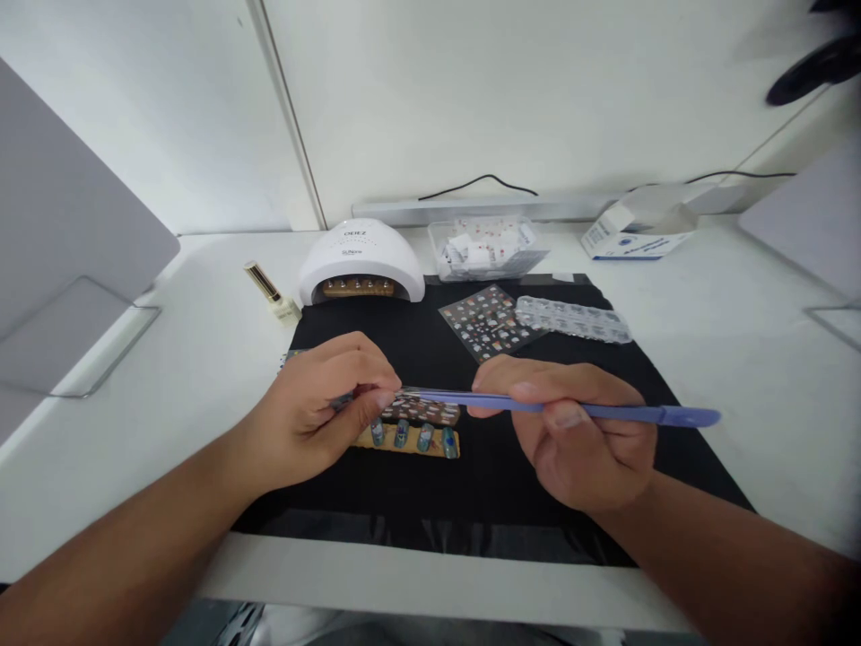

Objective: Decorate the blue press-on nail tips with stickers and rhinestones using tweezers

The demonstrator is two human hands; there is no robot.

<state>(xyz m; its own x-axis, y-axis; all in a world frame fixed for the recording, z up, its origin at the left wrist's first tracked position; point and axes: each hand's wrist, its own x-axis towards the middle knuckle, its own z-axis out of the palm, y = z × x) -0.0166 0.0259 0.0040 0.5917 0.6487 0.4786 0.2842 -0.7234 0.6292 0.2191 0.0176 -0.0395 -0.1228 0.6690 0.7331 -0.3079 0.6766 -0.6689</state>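
Purple tweezers span from your right hand to your left hand — above a black mat.
Your right grip is closed around the tweezers, nearly level, their fine points at your left fingertips. Your left grip is pinched closed there — what sits inside is too small to tell. Four decorated nail tips show on a tan strip, partly behind your left hand. Squeeze lightly, brace the points against that pinch, and hold your wrists clear of the nails.

Nail strip partly behind left fingers
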